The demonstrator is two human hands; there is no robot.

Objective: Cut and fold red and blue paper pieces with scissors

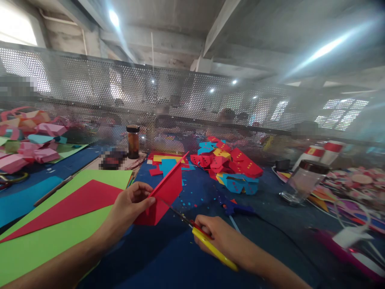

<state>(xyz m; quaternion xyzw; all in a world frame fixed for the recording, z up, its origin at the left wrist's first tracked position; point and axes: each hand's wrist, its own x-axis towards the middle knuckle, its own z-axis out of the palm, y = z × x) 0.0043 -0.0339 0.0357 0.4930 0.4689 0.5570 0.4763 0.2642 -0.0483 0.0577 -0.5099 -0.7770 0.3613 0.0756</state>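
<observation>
My left hand pinches a folded red paper piece and holds it up over the blue table. My right hand grips yellow-handled scissors; their blades reach up to the lower edge of the red paper. Below my left forearm a large red triangular sheet lies on a green sheet.
A pile of red, blue and yellow paper shapes sits ahead. A blue glue gun, a dark jar, a clear jar, pink folded boxes at left, craft clutter at right. A perforated metal screen closes the table's far side.
</observation>
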